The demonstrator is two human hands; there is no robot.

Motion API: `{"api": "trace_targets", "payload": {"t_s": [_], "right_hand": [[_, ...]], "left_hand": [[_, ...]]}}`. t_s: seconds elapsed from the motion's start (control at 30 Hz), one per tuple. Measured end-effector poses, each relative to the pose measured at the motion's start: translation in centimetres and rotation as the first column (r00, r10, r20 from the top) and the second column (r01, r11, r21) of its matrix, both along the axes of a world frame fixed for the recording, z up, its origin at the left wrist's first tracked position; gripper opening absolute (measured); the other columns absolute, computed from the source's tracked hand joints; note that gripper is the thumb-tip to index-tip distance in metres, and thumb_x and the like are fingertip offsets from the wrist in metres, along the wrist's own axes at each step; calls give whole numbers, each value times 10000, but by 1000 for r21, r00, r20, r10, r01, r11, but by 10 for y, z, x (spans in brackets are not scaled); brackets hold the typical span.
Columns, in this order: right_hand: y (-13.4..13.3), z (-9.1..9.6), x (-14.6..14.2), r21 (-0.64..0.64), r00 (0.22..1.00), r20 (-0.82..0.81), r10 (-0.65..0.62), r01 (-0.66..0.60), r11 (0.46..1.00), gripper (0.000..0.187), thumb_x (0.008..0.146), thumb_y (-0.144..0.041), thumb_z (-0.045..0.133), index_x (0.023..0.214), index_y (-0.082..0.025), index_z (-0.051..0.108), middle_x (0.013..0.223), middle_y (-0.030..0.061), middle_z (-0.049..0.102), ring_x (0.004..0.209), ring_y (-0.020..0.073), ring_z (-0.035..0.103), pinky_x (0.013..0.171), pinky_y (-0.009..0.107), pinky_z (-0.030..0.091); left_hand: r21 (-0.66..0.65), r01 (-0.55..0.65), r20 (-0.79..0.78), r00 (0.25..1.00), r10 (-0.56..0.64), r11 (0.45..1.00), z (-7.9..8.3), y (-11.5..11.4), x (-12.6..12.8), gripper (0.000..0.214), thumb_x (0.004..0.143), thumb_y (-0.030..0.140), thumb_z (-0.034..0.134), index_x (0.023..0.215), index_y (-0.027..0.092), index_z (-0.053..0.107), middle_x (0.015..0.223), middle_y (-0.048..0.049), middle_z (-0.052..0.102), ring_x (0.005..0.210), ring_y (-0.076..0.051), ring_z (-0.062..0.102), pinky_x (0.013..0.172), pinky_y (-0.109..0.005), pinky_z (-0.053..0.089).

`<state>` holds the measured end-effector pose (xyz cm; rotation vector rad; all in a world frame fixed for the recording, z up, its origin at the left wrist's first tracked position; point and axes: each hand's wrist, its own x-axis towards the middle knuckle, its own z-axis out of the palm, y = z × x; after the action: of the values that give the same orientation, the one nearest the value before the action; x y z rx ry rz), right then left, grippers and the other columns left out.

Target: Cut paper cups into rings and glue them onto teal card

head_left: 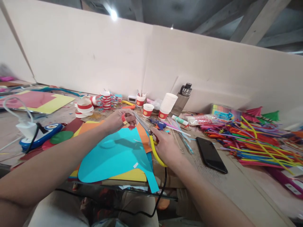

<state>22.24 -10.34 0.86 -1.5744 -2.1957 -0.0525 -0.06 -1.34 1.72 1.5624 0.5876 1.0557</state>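
Note:
My left hand is closed on a curled red-and-cream paper strip that looks cut from a paper cup. In my right hand is a pair of scissors with yellow handles. Its blades point up and left, close to the fingers of my left hand; whether they touch the strip I cannot make out. Below both hands lies a turquoise paper sheet over orange and yellow sheets. A small white scrap rests on the turquoise sheet.
Behind the hands stand paper cups, a cup stack and a grey bottle. Cut cup pieces sit left of them. A blue glue gun, black phone and pipe cleaners lie right. A blue power strip is at left.

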Motion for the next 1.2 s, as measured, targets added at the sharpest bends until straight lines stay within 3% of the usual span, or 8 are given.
{"api": "trace_targets", "payload": {"t_s": [0.13, 0.27, 0.43, 0.7, 1.0, 1.2], "right_hand": [[-2, 3, 0, 20, 1000, 5, -14, 14, 1000, 314, 840, -153, 513, 1106, -225, 663, 839, 46, 706, 747, 178, 595, 632, 251, 335], [-5, 7, -3, 18, 999, 13, -48, 48, 999, 279, 843, -157, 503, 1054, -238, 666, 763, 25, 687, 693, 174, 576, 606, 252, 307], [-6, 8, -5, -14, 999, 5, -51, 51, 999, 254, 859, -167, 498, 1040, -225, 666, 770, 27, 680, 655, 167, 555, 572, 263, 263], [0, -3, -1, 49, 1000, 28, -2, 1, 999, 410, 902, -245, 506, 1303, -215, 579, 1010, 92, 689, 748, 187, 582, 644, 276, 352], [-1, -5, -3, 69, 998, 60, 0, -4, 998, 458, 915, -199, 462, 1366, -219, 540, 1088, 106, 705, 908, 227, 635, 714, 287, 412], [1, -7, -2, 56, 997, 81, -17, 13, 998, 437, 919, -211, 462, 1346, -222, 555, 1059, 104, 701, 825, 215, 627, 665, 284, 389]], "left_hand": [[39, -99, -39, 994, 101, 994, 2, -1, 0, 287, 751, 393, 783, 744, 141, 647, 696, -38, 664, 609, -141, 632, 565, -247, 514], [88, -234, 62, 971, 229, 968, 2, 0, -1, 266, 772, 371, 770, 839, 146, 644, 731, -26, 688, 619, -120, 625, 629, -245, 513], [134, -280, 75, 959, 272, 950, 8, -5, 0, 312, 753, 412, 776, 777, 142, 622, 635, -27, 683, 605, -155, 655, 623, -270, 527], [40, -176, 84, 981, 172, 984, 11, -16, 11, 386, 634, 405, 859, 699, 148, 578, 589, -20, 677, 572, -163, 669, 584, -270, 533], [-15, -132, 134, 982, 133, 991, 11, -18, 13, 282, 656, 286, 831, 731, 133, 607, 591, -27, 671, 548, -154, 654, 564, -269, 534], [1, -115, 136, 984, 113, 993, 8, -16, 13, 311, 665, 324, 826, 739, 145, 583, 581, -7, 655, 545, -161, 657, 567, -286, 537]]}}
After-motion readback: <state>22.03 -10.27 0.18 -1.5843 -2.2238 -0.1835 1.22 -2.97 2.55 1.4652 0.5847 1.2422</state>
